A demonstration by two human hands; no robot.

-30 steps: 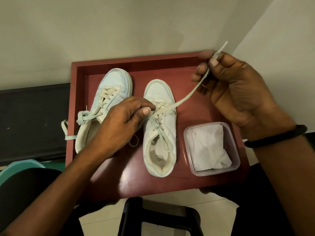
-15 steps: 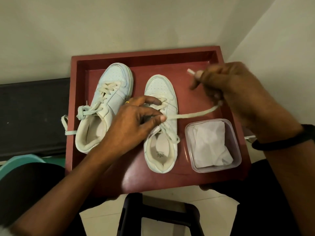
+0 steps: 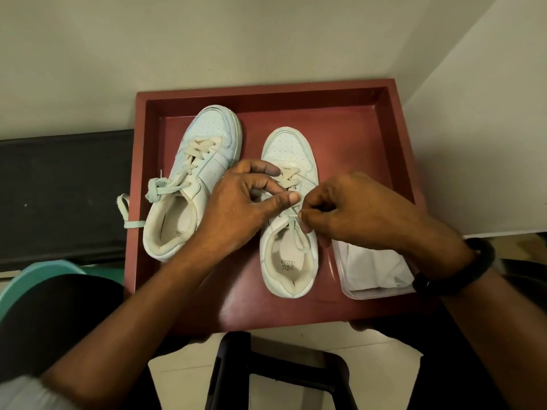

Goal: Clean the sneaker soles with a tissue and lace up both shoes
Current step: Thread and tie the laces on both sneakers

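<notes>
Cream walls (image 3: 207, 39) meeting in a corner behind, pale tile floor (image 3: 180, 377) below. Red tray (image 3: 266, 94) mid-view, long side toward the wall.

Left half of tray: laced sneaker (image 3: 207, 134), toe toward the far rim and angled slightly right, bow knotted at the collar. One lace loop (image 3: 134, 224) hanging out over tray's left rim.

Centre of tray: second sneaker (image 3: 288, 149), toe also toward the far rim, upright, opening facing up. Crossings visible at the toe end. Lace (image 3: 296, 235) trailing down into the opening.

Left hand (image 3: 236, 208) over the gap between the two sneakers. Thumb and forefinger pinched on the lace at the upper eyelets, other fingers loosely curled.

Right hand (image 3: 361, 214) just right of those eyelets, fingers curled tight, pinching a thin lace end at the fingertips. Hands nearly touching above the tongue.

Near-right corner of tray: clear container (image 3: 381, 292) with white tissue (image 3: 370, 261) inside, partly hidden under the right wrist. Black band (image 3: 461, 276) on that wrist.

Left of tray: black bench (image 3: 59, 187). Off tray's near-left corner: teal rounded object (image 3: 35, 279), can't tell what. Below tray's near rim: black stool frame (image 3: 284, 368).
</notes>
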